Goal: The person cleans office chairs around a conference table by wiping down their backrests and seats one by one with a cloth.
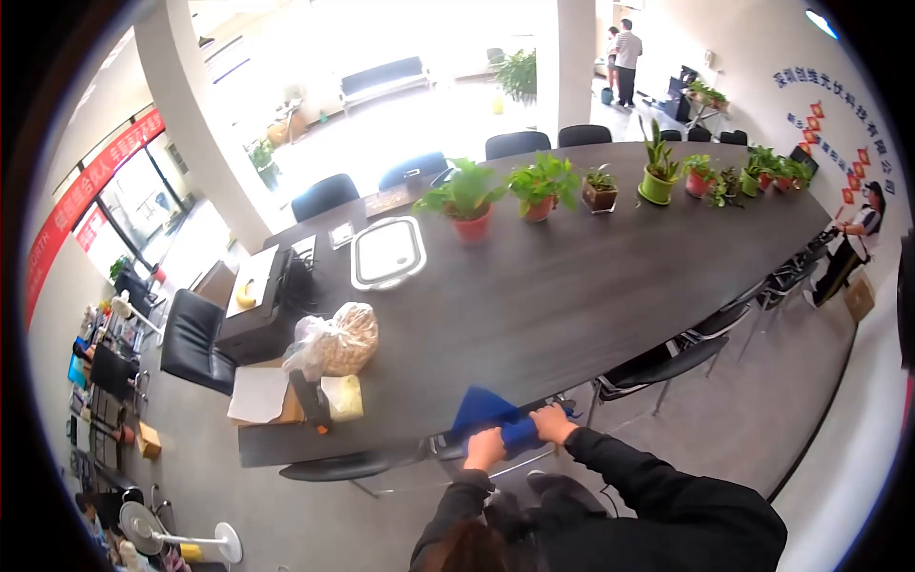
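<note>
A blue cloth (484,408) lies partly on the dark table's near edge and hangs down between my hands. My left hand (484,448) is closed on its left side, fingers wrapped round the fabric. On the other side, my right hand (553,424) grips the cloth's right end, a little farther from me. Both hands are just off the rim of the long dark table (534,315). Black chair parts show beneath the cloth, and its lower folds are partly hidden by my hands.
Left on the table are a clear bag of light-brown pieces (351,341), a yellow packet (343,398), a black printer (255,315) and a white tray (389,251). Several potted plants (538,191) line the far side. A black chair (662,367) stands at the near right edge.
</note>
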